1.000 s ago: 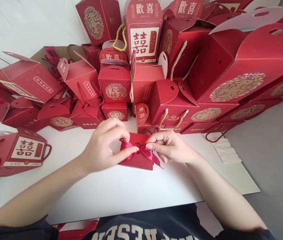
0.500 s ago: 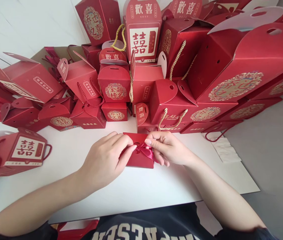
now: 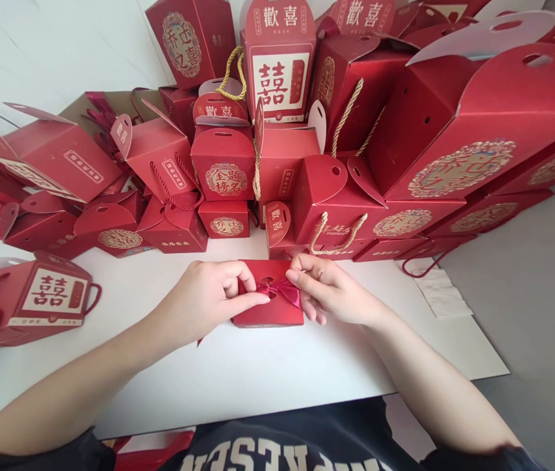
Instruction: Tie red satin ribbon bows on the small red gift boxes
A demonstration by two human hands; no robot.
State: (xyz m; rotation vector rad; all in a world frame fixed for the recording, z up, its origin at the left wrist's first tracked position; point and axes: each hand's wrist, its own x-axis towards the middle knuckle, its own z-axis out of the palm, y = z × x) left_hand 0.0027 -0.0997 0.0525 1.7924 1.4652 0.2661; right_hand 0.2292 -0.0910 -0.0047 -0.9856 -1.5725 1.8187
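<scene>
A small red gift box (image 3: 270, 316) sits on the white table in front of me. Across its top is a glossy magenta ribbon (image 3: 287, 292) tied in a bow, knotted near the middle over a cut-out. From the left, my left hand (image 3: 213, 294) pinches the bow's left side between thumb and fingers, which cover part of it. My right hand (image 3: 333, 289) holds the right loop between thumb and forefinger, its other fingers curled by the box's right edge. A dark red ribbon tip shows below my left wrist.
Many red gift boxes (image 3: 223, 160) are stacked along the back, several with rope handles. A red box with rope handles (image 3: 54, 294) lies at the left. Folded white tissue (image 3: 442, 291) rests at the right of the white table (image 3: 257, 373).
My left hand has turned and shifted slightly left, its thumb now lower and the knot more exposed. The right loop looks spread wider. The box has moved slightly left.
</scene>
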